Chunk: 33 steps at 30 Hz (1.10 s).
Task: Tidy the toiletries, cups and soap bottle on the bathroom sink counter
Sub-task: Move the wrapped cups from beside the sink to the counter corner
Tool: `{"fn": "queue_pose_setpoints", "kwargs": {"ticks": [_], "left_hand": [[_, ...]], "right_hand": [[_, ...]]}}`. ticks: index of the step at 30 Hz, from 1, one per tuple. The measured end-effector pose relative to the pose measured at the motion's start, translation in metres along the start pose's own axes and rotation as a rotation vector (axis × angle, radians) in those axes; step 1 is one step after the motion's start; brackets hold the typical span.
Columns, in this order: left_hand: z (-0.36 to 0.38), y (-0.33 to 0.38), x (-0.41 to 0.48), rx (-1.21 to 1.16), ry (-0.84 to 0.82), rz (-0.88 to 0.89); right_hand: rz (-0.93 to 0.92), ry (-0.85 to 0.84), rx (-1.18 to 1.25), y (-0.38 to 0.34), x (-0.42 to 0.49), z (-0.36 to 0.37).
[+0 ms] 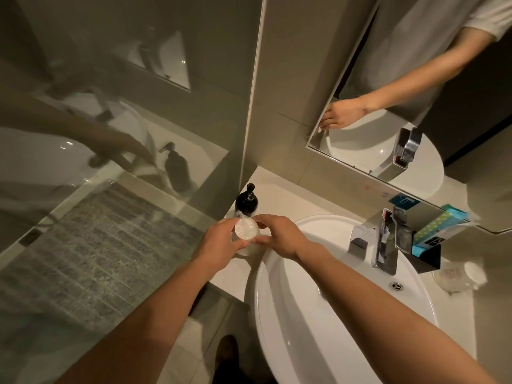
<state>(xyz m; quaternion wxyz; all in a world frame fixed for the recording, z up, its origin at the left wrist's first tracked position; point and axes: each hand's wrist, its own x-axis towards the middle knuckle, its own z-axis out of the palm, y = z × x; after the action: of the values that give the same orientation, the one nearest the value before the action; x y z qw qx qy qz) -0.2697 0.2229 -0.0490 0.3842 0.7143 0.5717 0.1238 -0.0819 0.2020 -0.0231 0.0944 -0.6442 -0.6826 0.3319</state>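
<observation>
While both bare forearms reach forward from the bottom of the view, the left hand and right hand meet over the pale counter at the left edge of a white oval sink basin. Between them they hold a clear cup with a pale round top facing the camera; left fingers wrap its side, while right fingertips pinch its right rim. Whether the cup rests on the counter or is lifted cannot be told. Just behind the cup, touching or nearly so, a dark pump soap bottle stands upright near the counter's left edge, beside a glass shower screen. Farther right, a chrome faucet rises at the back of the basin. To its right a black tray holds blue and green packaged toiletries, their labels too blurred to read. Another clear cup lies near the right counter edge, apart from the hands. Farthest back, a wall mirror reflects an arm, the basin and the faucet
</observation>
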Motion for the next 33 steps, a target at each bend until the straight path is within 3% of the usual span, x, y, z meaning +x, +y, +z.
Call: {"fn": "queue_pose_setpoints", "kwargs": {"ticks": [14, 25, 33], "left_hand": [[-0.045, 0.103, -0.027, 0.252, -0.025, 0.293], [-0.001, 0.236, -0.053, 0.278, -0.148, 0.648], [0.068, 0.33, -0.083, 0.274, -0.32, 0.865]], "right_hand": [[-0.08, 0.165, 0.157, -0.007, -0.08, -0.086], [0.062, 0.402, 0.149, 0.036, -0.218, -0.154], [0.206, 0.597, 0.415, 0.091, -0.333, -0.172]]}}
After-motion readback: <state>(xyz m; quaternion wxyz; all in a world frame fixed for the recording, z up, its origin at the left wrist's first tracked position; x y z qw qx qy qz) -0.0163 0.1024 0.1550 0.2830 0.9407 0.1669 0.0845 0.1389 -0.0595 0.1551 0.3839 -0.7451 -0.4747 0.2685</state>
